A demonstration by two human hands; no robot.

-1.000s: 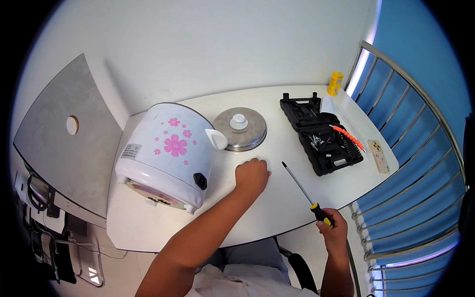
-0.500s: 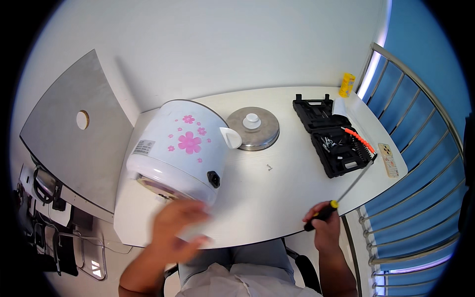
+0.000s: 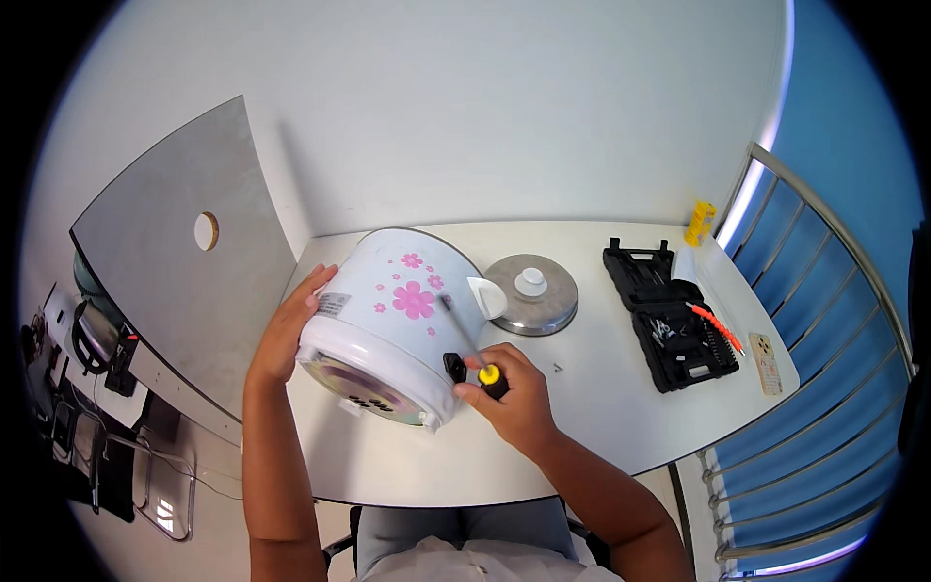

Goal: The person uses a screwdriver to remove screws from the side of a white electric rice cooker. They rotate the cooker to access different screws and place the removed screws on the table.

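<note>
A white rice cooker (image 3: 388,320) with pink flowers lies tilted on its side, its base turned toward me. My left hand (image 3: 289,325) holds its left side, fingers stretched along the wall by the label. In my right hand (image 3: 514,396) is a screwdriver (image 3: 494,381) with a black and yellow handle, its shaft slanting up and left in front of the cooker. That hand is at the cooker's right side, close to the black power socket (image 3: 454,367). A steel lid (image 3: 543,308) with a white knob rests behind and right. Tiny screws (image 3: 558,368) lie on the table.
An open black tool case (image 3: 679,361) with bits stands on the right of the white table (image 3: 601,436). Beside it are an orange flexible shaft (image 3: 720,330), a patterned phone-like slab (image 3: 765,364) and a yellow bottle (image 3: 699,224). A metal railing (image 3: 824,209) runs along the right.
My left hand has gone from in front of the cooker to its left side. My right hand has brought the screwdriver leftward from the table's right edge to the cooker.
</note>
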